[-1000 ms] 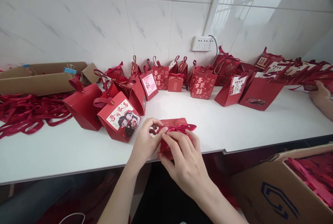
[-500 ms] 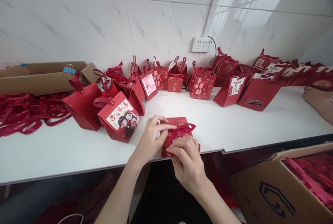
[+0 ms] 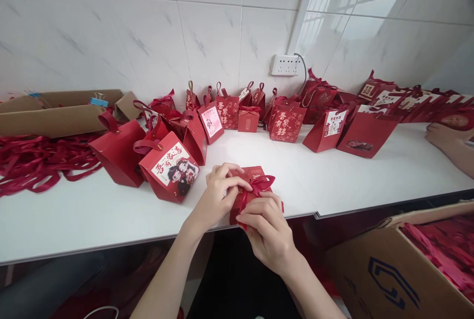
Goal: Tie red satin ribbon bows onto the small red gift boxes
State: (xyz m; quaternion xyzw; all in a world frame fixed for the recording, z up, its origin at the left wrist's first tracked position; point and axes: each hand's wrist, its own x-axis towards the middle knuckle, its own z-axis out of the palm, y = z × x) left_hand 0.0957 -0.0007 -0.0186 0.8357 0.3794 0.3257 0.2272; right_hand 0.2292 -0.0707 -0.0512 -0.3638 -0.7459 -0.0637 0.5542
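A small red box (image 3: 255, 173) with gold print lies at the front edge of the white table, a dark red ribbon bow (image 3: 263, 183) across its top. From the left, my left hand (image 3: 221, 191) presses its fingertips on the bow's knot, the thumb underneath close by. My right hand (image 3: 267, 225) is at the near side of the box, its thumb and fingers pinched together on the ribbon's lower end. Part of the box and the ribbon ends are hidden under my fingers.
Red gift boxes (image 3: 287, 121) stand along the tiled wall. Left are loose ribbons (image 3: 40, 161) and a cardboard tray (image 3: 55, 124). A carton (image 3: 370, 264) of red ribbon sits low at the right. Another person's hand (image 3: 450, 141) holds a red item at far right.
My left fingertips have shifted slightly onto the knot, and the bow's right loop has moved a little left. My right hand stays almost in place.
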